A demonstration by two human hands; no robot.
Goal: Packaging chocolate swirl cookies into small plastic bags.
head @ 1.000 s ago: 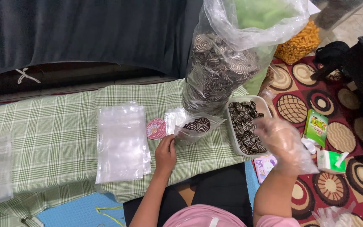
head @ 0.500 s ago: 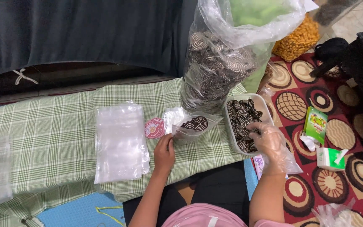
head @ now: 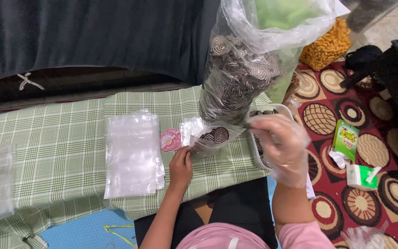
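The small clear pouch (head: 213, 137) lies near the right end of the counter (head: 47, 138), its mouth turned toward the tall bag, with swirl-patterned cookies already visible inside it. The left hand (head: 181, 166) pinches the pouch's near corner, fingers closed on the plastic, and has not shifted from that spot over the last second. The change is on the other side: the right hand (head: 282, 145), in a loose clear glove, was lower and out beyond the counter's right edge a second ago; it has since come up over the white tray (head: 272, 109) of cookies and now reaches toward the pouch's open mouth. Its fingers are curled and blurred, and I cannot tell whether they hold a cookie. Judging by that move, another piece is probably going into the pouch, so the filling looks part-way.

Just left of the pouch sits a round pink sticker (head: 170, 139), and further left a stack of empty clear pouches (head: 132, 154) lies flat on the checked green cloth. Behind the pouch, at the counter's far right corner, stands the tall plastic bag (head: 240, 74) full of the same cookies. On the patterned rug to the right lie a green carton (head: 345, 139) and a bag of yellow snacks (head: 328, 46).
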